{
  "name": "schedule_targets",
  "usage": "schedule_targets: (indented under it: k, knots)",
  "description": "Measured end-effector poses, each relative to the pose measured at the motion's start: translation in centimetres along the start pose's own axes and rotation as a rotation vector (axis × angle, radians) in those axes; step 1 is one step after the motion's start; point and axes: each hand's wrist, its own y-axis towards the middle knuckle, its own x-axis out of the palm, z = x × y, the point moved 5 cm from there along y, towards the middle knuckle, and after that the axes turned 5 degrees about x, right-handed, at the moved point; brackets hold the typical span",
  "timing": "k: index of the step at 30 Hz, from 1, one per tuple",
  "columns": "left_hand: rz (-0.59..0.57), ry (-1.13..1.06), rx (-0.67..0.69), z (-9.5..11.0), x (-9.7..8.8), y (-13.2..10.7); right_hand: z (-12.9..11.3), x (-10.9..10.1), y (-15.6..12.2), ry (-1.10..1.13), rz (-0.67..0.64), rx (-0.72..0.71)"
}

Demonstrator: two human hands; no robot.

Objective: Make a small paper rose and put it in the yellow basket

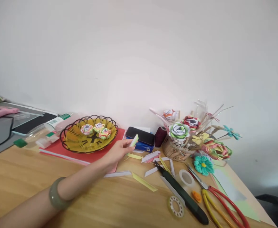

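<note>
Reaching in from the lower left, my left hand [119, 151] pinches a small folded paper strip [134, 140], white with a light green edge, between thumb and fingertips. Just behind it lies a phone [140, 135] on top of a blue box [144, 147]. Beneath and to the right of the hand, loose white paper strips [151, 156] and a yellow paper strip [145, 182] lie scattered on the wooden table [100, 199]. My right hand is out of view.
A yellow woven basket [74, 142] with paper flowers [105, 133] rests on red paper [50, 152]. Clear bottles [37, 134] lie left. To the right are a flower pot [175, 150], dark-handled tool [184, 193], tape rolls [186, 178] and scissors [207, 188].
</note>
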Motion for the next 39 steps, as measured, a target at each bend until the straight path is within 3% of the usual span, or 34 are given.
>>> schedule_targets:
  k: [2, 5, 9, 16, 23, 27, 31, 34, 39]
  knots:
    - [-0.014, 0.013, 0.017, 0.6, 0.0, 0.0, -3.0, 1.7, 1.8, -0.445, -0.165, -0.099]
    - [-0.043, 0.015, -0.022, 0.8, 0.2, -0.1, -6.5, 3.9, 5.0, -0.972, -0.171, -0.277]
    - [-0.047, -0.009, -0.121, 0.1, 0.2, -0.4, -8.1, 6.1, 8.5, -1.276, -0.086, -0.402]
    - [-0.019, -0.04, -0.182, -0.6, -0.1, -0.2, -6.5, 7.2, 10.4, -1.541, 0.016, -0.518]
    - [-0.024, -0.058, -0.192, -0.8, -0.1, -0.1, -6.3, 7.3, 10.7, -1.497, 0.043, -0.592]
    - [-0.023, -0.049, -0.191, -0.5, 0.1, -0.3, -7.7, 5.8, 10.2, -1.342, 0.113, -0.596]
    - [-0.027, -0.017, -0.177, -0.2, 0.1, -0.4, -9.1, 4.0, 9.7, -1.105, 0.173, -0.514]
    - [-0.036, 0.0, -0.166, -0.3, 0.1, -0.4, -9.4, 4.0, 9.5, -0.878, 0.121, -0.429]
    - [-0.074, -0.007, -0.151, -0.8, 0.4, -0.4, -8.9, 5.7, 9.5, -0.577, 0.002, -0.343]
